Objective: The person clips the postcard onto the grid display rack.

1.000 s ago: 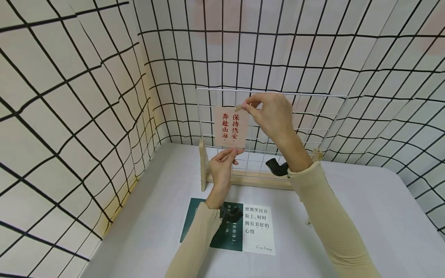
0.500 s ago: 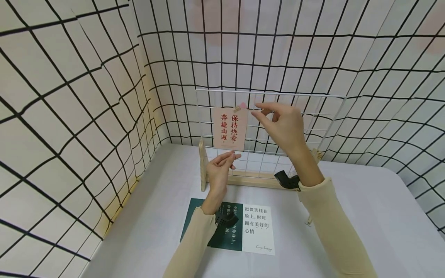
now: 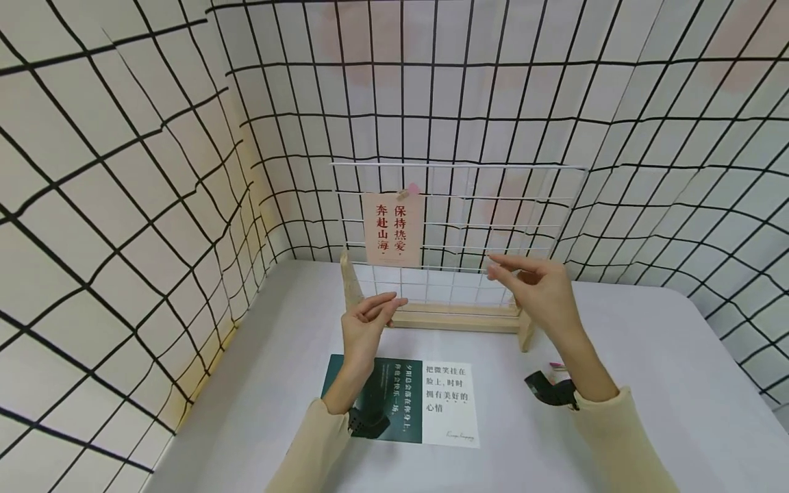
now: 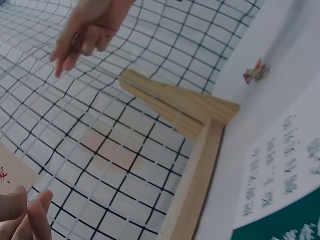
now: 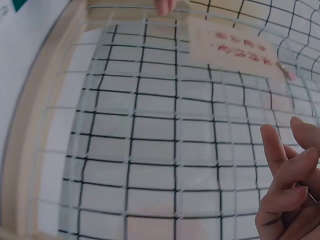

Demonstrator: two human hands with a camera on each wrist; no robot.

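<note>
A pink card [image 3: 393, 236] with red characters hangs on the white wire grid rack [image 3: 462, 250]. At its upper right corner sits a small wooden clothespin [image 3: 403, 194] with a pink top. Below the card is my left hand [image 3: 364, 332], thumb and fingers loosely bent with nothing between them; the left wrist view shows those fingertips [image 4: 37, 210] just off the card's corner. My right hand [image 3: 542, 291] is in front of the rack's right part, thumb and index finger apart and holding nothing. In the right wrist view its fingers [image 5: 274, 150] are loosely bent.
A wooden base [image 3: 456, 318] with upright end pieces supports the rack. On the table lie a dark green card [image 3: 403, 400] and a white card [image 3: 450, 411] side by side. A little pile of clothespins [image 4: 256, 72] lies at the right. Black wire grid panels [image 3: 123, 205] stand around.
My right hand has let go of the clothespin and moved down to the right. The left hand has released the card's lower edge and dropped lower. The card stays hanging.
</note>
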